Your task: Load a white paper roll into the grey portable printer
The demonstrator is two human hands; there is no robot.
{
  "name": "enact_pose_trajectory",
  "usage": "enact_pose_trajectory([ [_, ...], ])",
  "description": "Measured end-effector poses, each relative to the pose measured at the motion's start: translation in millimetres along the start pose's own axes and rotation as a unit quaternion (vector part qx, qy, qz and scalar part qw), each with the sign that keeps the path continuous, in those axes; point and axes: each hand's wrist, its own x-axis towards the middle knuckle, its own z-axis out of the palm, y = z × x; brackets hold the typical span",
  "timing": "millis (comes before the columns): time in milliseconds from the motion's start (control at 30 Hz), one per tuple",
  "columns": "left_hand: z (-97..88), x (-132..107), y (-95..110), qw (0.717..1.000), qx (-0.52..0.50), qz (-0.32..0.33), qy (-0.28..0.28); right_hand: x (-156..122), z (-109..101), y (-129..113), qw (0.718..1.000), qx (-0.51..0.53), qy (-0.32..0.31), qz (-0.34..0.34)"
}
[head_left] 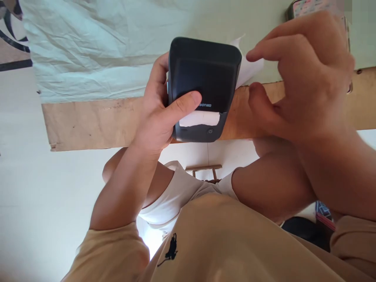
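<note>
A black handheld label printer (205,78) is held up over the table's front edge by my left hand (161,105), thumb across its face and fingers behind its left side. Torn-edged white paper (201,118) sticks out of the slot near its lower end, above a small power button (210,131). My right hand (305,74) hovers to the right of the printer, apart from it. Its thumb and index finger are spread with nothing visible between them. A white sheet of paper (249,70) lies on the table, partly behind the printer.
A pale green cloth (102,51) covers much of the wooden table (91,123), whose front edge is bare. A case with a patterned top (311,7) sits at the back right, partly behind my right hand. Below, a wooden stool (202,167) shows between my legs.
</note>
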Motion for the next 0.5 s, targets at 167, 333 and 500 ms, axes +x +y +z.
enact_pose_trajectory([
  [167,-11.4,7.8,-16.6,0.997,-0.034,0.064,-0.042,9.1,9.2,-20.3,0.995,0.095,0.017,-0.009],
  [333,-17.2,12.6,-20.6,0.995,-0.043,0.074,-0.042,13.1,14.4,-27.7,0.986,0.162,-0.014,0.034],
  [500,-12.1,8.8,-19.1,0.995,-0.052,0.077,0.042,15.3,16.6,-27.0,0.984,0.175,-0.014,0.032],
])
